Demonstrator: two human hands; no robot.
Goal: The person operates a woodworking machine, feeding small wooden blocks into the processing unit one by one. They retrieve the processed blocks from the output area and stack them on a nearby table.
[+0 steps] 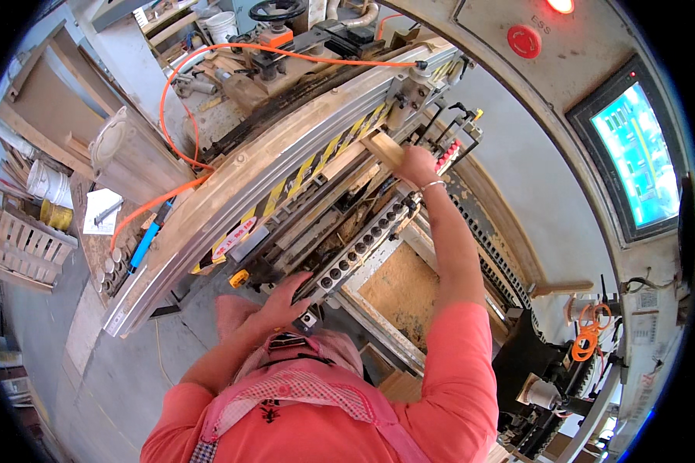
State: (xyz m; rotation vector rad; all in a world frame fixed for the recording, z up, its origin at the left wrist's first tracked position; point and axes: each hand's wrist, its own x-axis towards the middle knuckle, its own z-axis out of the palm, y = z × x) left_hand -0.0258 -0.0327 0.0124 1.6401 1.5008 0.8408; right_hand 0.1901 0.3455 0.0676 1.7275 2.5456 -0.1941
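My right hand (pixel 417 166) reaches far forward over the woodworking machine, its fingers closed on the near end of a short, light wooden board (pixel 384 150). The board lies slanted beneath the metal clamp post (pixel 411 100) at the far end of the long beam. Nearer my body, my left hand (pixel 284 302) rests with fingers stretched out by the near end of a metal rail (pixel 367 241) with a row of black round sockets. It holds nothing that I can see. Beside that hand sits a small yellow device (pixel 240 278).
A curved-looking beam with yellow-black striping (pixel 286 185) crosses on the left, an orange hose (pixel 166 100) looping over it. To the right stand a lit touch screen (pixel 635 158) and a red emergency button (pixel 524 42). A framed wood-chip panel (pixel 398 289) lies below my right arm.
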